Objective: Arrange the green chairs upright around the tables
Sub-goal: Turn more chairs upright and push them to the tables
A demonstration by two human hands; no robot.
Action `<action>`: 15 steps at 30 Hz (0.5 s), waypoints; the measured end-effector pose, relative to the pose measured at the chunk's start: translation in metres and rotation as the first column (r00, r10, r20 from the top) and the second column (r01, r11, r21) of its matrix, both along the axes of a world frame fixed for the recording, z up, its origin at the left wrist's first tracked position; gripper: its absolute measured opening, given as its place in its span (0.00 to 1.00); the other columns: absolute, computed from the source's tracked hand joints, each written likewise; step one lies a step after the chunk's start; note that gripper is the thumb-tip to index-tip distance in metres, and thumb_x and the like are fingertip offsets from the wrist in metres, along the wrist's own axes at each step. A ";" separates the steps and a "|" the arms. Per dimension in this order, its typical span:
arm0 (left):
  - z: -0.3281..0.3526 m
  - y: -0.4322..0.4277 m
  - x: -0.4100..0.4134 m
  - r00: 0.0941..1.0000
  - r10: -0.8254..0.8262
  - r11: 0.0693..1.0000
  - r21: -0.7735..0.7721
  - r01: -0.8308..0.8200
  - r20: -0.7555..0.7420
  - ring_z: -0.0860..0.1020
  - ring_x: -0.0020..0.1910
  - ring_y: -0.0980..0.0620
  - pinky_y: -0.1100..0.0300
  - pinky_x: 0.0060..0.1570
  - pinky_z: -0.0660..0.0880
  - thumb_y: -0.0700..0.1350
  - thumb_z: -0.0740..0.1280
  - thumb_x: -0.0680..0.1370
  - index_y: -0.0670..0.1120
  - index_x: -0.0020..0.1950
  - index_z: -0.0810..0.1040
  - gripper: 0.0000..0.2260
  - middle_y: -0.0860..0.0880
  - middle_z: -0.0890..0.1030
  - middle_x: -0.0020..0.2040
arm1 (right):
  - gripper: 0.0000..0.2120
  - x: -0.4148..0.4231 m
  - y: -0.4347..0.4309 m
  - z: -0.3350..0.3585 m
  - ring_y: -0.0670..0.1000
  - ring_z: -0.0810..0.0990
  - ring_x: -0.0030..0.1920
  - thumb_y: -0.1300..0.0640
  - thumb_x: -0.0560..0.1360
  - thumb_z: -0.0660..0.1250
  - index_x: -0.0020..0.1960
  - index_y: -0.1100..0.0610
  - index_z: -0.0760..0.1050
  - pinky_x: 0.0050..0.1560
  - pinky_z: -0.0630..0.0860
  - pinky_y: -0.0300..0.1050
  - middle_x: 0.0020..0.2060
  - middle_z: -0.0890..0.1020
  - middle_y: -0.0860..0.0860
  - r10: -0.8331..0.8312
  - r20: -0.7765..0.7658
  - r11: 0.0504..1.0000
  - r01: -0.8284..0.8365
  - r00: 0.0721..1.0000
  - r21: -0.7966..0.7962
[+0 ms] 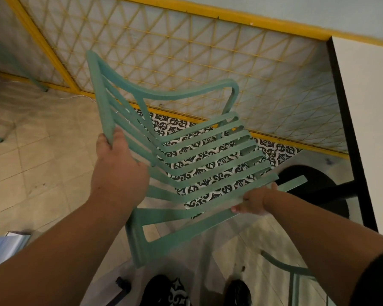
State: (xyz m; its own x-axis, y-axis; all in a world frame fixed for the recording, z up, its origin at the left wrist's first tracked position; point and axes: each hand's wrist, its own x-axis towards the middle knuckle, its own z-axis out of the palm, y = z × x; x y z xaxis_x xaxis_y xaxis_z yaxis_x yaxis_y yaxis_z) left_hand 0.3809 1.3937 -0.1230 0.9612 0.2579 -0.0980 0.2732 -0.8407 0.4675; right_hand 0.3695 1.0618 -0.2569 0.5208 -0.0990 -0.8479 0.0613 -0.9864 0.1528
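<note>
Just left of the tabletop [367,129], the green chair [175,96] is held tilted in both hands, its slatted seat close to the tabletop's black edge. The left hand [117,171] curls around the backrest rail, on the side away from the tabletop; the right hand [254,200] grips a front seat slat (fingertips partly hidden) nearer the tabletop

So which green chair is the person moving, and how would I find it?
Look in front of the big yellow fence, left of the white table. The green chair there is tipped, not upright, gripped by the left hand and right hand. The other chair, bottom right, nobody holds.
</note>
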 end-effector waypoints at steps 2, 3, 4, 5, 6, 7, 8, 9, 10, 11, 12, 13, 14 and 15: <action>0.001 0.000 0.003 1.000 -0.002 0.999 0.039 0.003 -0.019 0.74 0.63 0.36 0.45 0.62 0.74 0.40 0.62 0.79 0.47 0.82 0.55 0.32 0.42 0.54 0.81 | 0.50 -0.001 0.000 0.001 0.62 0.55 0.81 0.17 0.69 0.48 0.78 0.48 0.67 0.75 0.39 0.76 0.80 0.65 0.53 0.003 0.007 1.000 -0.004 1.000 0.007; 0.001 -0.001 0.004 1.000 -0.004 0.999 0.046 0.005 -0.029 0.75 0.62 0.36 0.45 0.62 0.74 0.40 0.62 0.79 0.46 0.82 0.57 0.31 0.42 0.54 0.80 | 0.50 0.001 0.002 0.003 0.63 0.55 0.81 0.18 0.69 0.48 0.78 0.49 0.67 0.75 0.39 0.76 0.80 0.65 0.53 0.012 0.000 1.000 -0.012 1.000 0.002; 0.001 -0.001 0.004 0.999 -0.006 0.999 0.049 0.008 -0.037 0.75 0.61 0.36 0.45 0.61 0.75 0.40 0.62 0.79 0.47 0.81 0.58 0.31 0.42 0.55 0.80 | 0.50 0.002 0.004 0.004 0.63 0.56 0.81 0.18 0.69 0.48 0.78 0.49 0.67 0.75 0.40 0.76 0.80 0.65 0.53 0.019 -0.006 1.000 -0.019 1.000 -0.004; 0.001 -0.001 0.004 0.999 -0.009 0.999 0.049 0.011 -0.037 0.75 0.60 0.36 0.45 0.60 0.75 0.39 0.62 0.79 0.47 0.81 0.58 0.31 0.42 0.55 0.80 | 0.49 0.002 0.004 0.005 0.63 0.56 0.81 0.18 0.69 0.48 0.78 0.49 0.67 0.75 0.40 0.77 0.79 0.66 0.54 0.022 -0.005 1.000 -0.023 1.000 -0.007; 0.001 -0.001 0.005 0.999 -0.012 0.999 0.047 0.014 -0.032 0.75 0.60 0.36 0.45 0.60 0.75 0.39 0.62 0.79 0.47 0.81 0.59 0.31 0.42 0.55 0.79 | 0.49 0.002 0.005 0.004 0.63 0.55 0.81 0.18 0.69 0.48 0.78 0.49 0.67 0.75 0.40 0.77 0.79 0.66 0.54 0.022 -0.002 1.000 -0.022 1.000 -0.005; 0.000 -0.001 0.005 1.000 -0.016 0.999 0.045 0.017 -0.026 0.75 0.60 0.36 0.45 0.61 0.75 0.39 0.62 0.79 0.48 0.81 0.59 0.30 0.43 0.55 0.79 | 0.49 0.001 0.005 0.004 0.64 0.55 0.81 0.18 0.69 0.48 0.78 0.49 0.67 0.75 0.40 0.77 0.80 0.65 0.53 0.018 0.002 1.000 -0.018 1.000 0.000; 0.000 -0.001 0.007 1.000 -0.020 0.999 0.045 0.021 -0.023 0.75 0.60 0.37 0.45 0.61 0.75 0.39 0.62 0.79 0.48 0.81 0.59 0.30 0.43 0.56 0.79 | 0.49 0.000 0.004 0.004 0.64 0.54 0.81 0.18 0.69 0.48 0.78 0.48 0.67 0.75 0.39 0.77 0.80 0.65 0.53 0.012 0.007 1.000 -0.012 1.000 0.007; 0.000 0.000 0.008 0.999 -0.021 0.999 0.047 0.022 -0.026 0.75 0.60 0.37 0.45 0.61 0.75 0.39 0.62 0.79 0.48 0.81 0.59 0.30 0.44 0.56 0.79 | 0.49 -0.001 0.004 0.004 0.64 0.54 0.81 0.18 0.70 0.48 0.78 0.48 0.67 0.75 0.39 0.77 0.80 0.65 0.53 0.006 0.011 1.000 -0.006 1.000 0.015; -0.001 0.001 0.010 0.999 -0.026 0.999 0.047 0.027 -0.028 0.75 0.60 0.38 0.45 0.61 0.75 0.40 0.62 0.79 0.49 0.81 0.59 0.30 0.45 0.56 0.78 | 0.48 -0.001 0.004 0.004 0.64 0.54 0.81 0.18 0.70 0.48 0.78 0.48 0.67 0.75 0.39 0.77 0.80 0.65 0.53 0.000 0.015 1.000 0.000 1.000 0.019; -0.001 0.002 0.012 0.999 -0.036 0.998 0.046 0.037 -0.026 0.74 0.59 0.39 0.46 0.61 0.75 0.40 0.61 0.80 0.49 0.81 0.60 0.30 0.45 0.56 0.78 | 0.48 -0.001 0.004 0.004 0.64 0.54 0.81 0.18 0.70 0.48 0.78 0.49 0.68 0.75 0.39 0.77 0.79 0.65 0.54 -0.002 0.020 1.000 0.002 1.000 0.021; -0.001 0.003 0.015 0.999 -0.046 0.998 0.044 0.047 -0.021 0.74 0.59 0.39 0.46 0.61 0.74 0.40 0.61 0.79 0.49 0.81 0.60 0.29 0.45 0.56 0.78 | 0.49 0.000 0.005 0.004 0.64 0.55 0.81 0.18 0.70 0.48 0.77 0.50 0.69 0.75 0.39 0.77 0.79 0.66 0.54 0.000 0.023 1.000 0.000 1.000 0.021; 0.000 0.004 0.018 0.998 -0.054 0.998 0.040 0.054 -0.016 0.74 0.59 0.40 0.47 0.61 0.74 0.40 0.61 0.79 0.49 0.81 0.61 0.29 0.45 0.57 0.77 | 0.49 0.001 0.007 0.004 0.64 0.56 0.81 0.18 0.70 0.48 0.77 0.50 0.69 0.74 0.40 0.78 0.79 0.66 0.54 -0.001 0.025 1.000 0.000 1.000 0.022; 0.000 0.006 0.021 0.998 -0.062 0.998 0.033 0.062 -0.012 0.74 0.59 0.40 0.47 0.62 0.74 0.40 0.61 0.79 0.49 0.81 0.61 0.29 0.46 0.57 0.77 | 0.49 0.001 0.008 0.003 0.64 0.56 0.81 0.18 0.70 0.48 0.77 0.50 0.68 0.74 0.40 0.78 0.79 0.65 0.55 -0.005 0.025 1.000 0.004 1.000 0.024; 0.001 0.007 0.025 0.997 -0.074 0.997 0.024 0.074 -0.008 0.73 0.60 0.40 0.48 0.62 0.73 0.39 0.61 0.79 0.49 0.81 0.62 0.29 0.46 0.57 0.77 | 0.50 0.001 0.009 0.002 0.64 0.55 0.81 0.18 0.69 0.47 0.78 0.50 0.67 0.74 0.39 0.78 0.80 0.64 0.55 -0.013 0.025 1.000 0.012 1.000 0.028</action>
